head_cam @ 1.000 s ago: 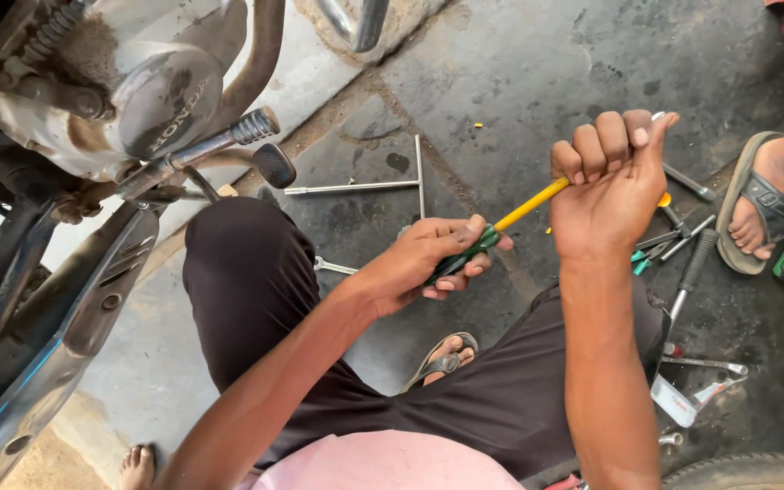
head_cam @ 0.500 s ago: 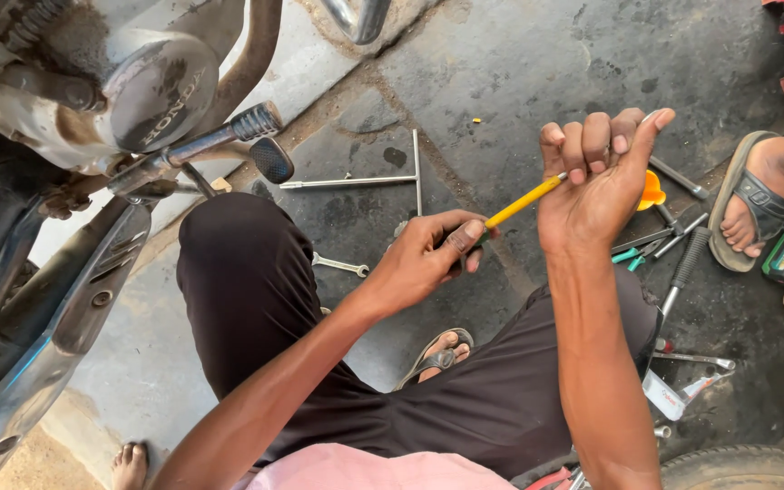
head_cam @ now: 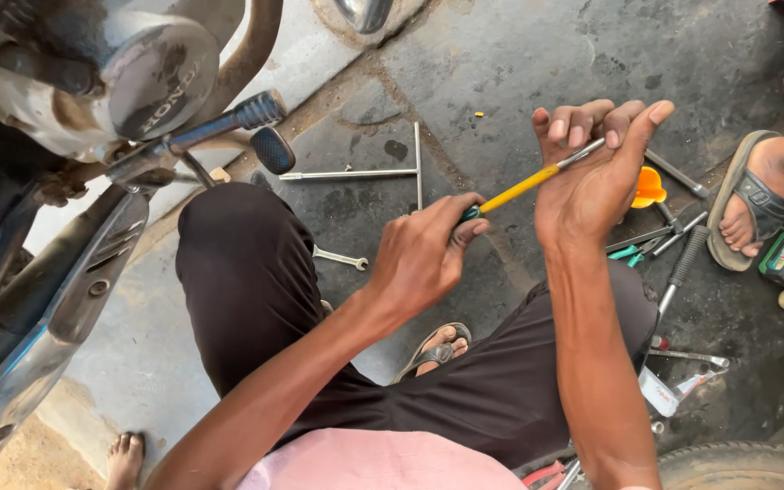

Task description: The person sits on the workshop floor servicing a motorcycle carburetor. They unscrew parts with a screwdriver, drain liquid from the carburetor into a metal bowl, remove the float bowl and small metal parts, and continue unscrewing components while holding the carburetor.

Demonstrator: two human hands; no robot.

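Left hand [head_cam: 424, 259] grips the yellow screwdriver [head_cam: 524, 186] by its handle end while the right hand [head_cam: 592, 177] curls around the metal shaft, steadying it between both.

The hands hide both ends of the yellow-shafted tool [head_cam: 524, 188].

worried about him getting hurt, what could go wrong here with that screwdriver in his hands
1. The yellow screwdriver has its metal tip against the fingers of the right hand; if the left hand on the handle end pushes, the tip might jab the palm.
2. The T-handle wrench, small spanner and pliers lie loose on the floor near a sandalled foot; someone could step on them.
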